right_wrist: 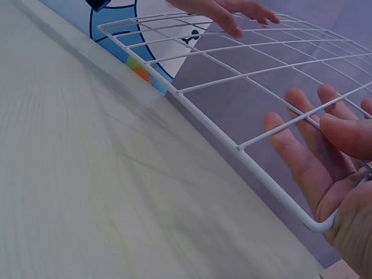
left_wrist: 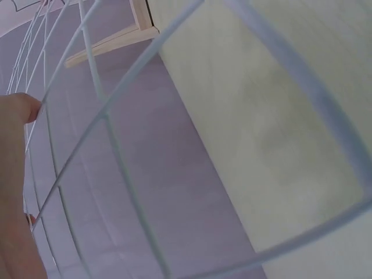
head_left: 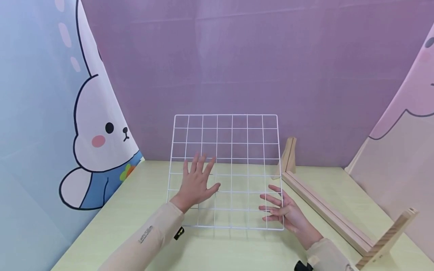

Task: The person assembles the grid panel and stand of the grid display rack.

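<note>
A white wire grid panel (head_left: 232,143) is tilted up in front of me, its lower edge raised over the tabletop. My left hand (head_left: 196,186) lies against its near face, left of centre, with straight, spread fingers. At the lower right corner, my right hand (head_left: 291,212) holds the panel's edge. The right wrist view shows the thumb (right_wrist: 349,135) on the near side of the wires and the other fingers behind them. In the left wrist view, only part of the left hand (left_wrist: 16,192) shows beside the grid.
To the right stands a wooden frame: a long grooved rail (head_left: 329,214) joining an upright end piece (head_left: 288,156) at the back and another end piece (head_left: 390,235) in front. A purple backdrop (head_left: 217,67) hangs behind the pale table (head_left: 135,195), with printed cartoon panels at both sides.
</note>
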A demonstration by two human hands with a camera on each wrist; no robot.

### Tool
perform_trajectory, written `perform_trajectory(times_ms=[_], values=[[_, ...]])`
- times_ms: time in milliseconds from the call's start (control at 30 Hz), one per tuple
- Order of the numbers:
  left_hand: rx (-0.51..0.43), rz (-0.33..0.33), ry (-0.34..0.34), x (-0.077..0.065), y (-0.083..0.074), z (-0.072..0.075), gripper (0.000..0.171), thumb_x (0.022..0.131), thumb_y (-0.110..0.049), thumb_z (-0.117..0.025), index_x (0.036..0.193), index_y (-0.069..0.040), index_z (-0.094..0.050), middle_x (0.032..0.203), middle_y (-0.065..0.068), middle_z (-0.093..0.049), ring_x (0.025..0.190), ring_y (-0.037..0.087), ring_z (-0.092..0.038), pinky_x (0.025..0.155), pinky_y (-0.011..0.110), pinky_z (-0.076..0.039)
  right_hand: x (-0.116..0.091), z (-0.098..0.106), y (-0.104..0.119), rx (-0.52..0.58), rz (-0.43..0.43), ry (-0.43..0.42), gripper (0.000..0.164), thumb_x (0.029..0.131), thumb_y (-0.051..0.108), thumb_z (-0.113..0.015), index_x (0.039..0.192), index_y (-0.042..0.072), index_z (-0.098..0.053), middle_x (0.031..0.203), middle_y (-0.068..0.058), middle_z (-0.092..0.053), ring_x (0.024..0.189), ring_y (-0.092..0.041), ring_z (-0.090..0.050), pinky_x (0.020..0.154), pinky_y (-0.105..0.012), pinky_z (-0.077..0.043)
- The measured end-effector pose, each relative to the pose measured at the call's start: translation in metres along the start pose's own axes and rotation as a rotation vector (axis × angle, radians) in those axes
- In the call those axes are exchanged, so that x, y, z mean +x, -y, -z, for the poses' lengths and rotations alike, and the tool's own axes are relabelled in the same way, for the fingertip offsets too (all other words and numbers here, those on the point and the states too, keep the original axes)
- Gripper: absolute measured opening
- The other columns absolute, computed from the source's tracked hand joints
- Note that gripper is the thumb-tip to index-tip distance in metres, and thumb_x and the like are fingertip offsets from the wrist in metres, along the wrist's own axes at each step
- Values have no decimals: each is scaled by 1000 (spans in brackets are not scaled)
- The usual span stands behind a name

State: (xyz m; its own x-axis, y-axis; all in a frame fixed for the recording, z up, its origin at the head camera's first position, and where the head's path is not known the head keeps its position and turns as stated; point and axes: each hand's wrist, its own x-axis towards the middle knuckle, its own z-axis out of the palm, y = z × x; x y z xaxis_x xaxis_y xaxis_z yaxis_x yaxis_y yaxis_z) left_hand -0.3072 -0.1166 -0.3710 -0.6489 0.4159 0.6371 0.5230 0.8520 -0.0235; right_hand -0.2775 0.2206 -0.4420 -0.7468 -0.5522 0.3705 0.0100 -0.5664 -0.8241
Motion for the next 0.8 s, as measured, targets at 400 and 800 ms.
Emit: perform_trajectory(times_ms=[400, 800], values=[[141, -32, 10, 9, 1, -1, 85, 79, -54, -65, 152, -21, -38, 143, 24, -41, 137, 49, -33, 99, 79, -24, 2, -3, -1, -32, 14, -1, 75, 88, -28, -32, 139, 24, -49, 133, -8, -62, 108, -30, -67, 82, -44, -57], [187, -33, -79, 13, -1, 5, 68, 78, -41, -70, 142, -25, -55, 120, 21, -56, 114, 45, -53, 95, 78, -31, 2, -3, -4, -21, 2, -8, 74, 86, -28, -35, 143, 19, -43, 133, -9, -62, 109, -30, -66, 82, -44, -57]])
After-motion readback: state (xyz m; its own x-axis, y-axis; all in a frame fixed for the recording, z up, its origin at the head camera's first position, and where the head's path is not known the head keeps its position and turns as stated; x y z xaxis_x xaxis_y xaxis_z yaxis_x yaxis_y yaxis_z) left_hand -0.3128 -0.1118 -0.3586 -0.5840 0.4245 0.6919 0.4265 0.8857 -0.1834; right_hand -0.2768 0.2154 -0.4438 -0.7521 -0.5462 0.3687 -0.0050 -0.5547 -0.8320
